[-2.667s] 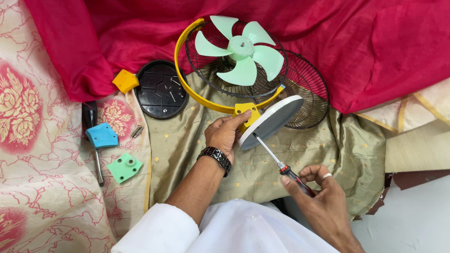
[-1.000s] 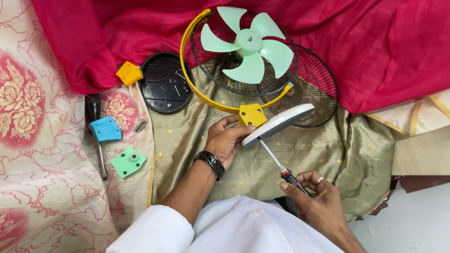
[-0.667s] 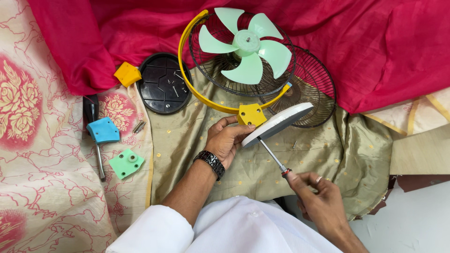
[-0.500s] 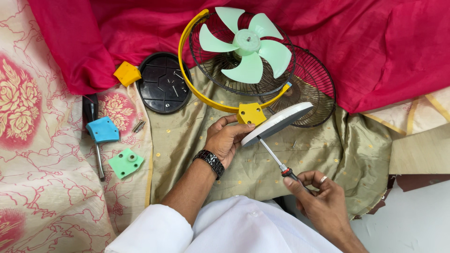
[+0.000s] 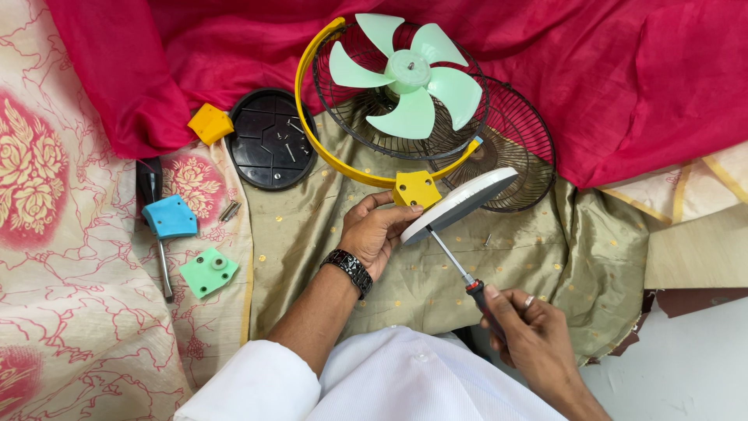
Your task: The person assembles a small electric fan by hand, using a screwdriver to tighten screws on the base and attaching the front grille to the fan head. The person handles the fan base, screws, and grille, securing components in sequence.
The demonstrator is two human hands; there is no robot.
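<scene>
Head view: the left hand (image 5: 375,231) grips the tilted white round base (image 5: 461,204) near the yellow bracket (image 5: 415,189), the right hand (image 5: 530,334) closed round the screwdriver (image 5: 461,274) – best kept square and pressed firmly into the underside so the tip won't slip.

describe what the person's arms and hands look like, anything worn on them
The left hand is bare, with a black link-band wristwatch at the wrist and a white sleeve pushed up near the elbow. The right hand is bare too, with a silver ring on one of its fingers; no sleeve shows on that arm.
</scene>
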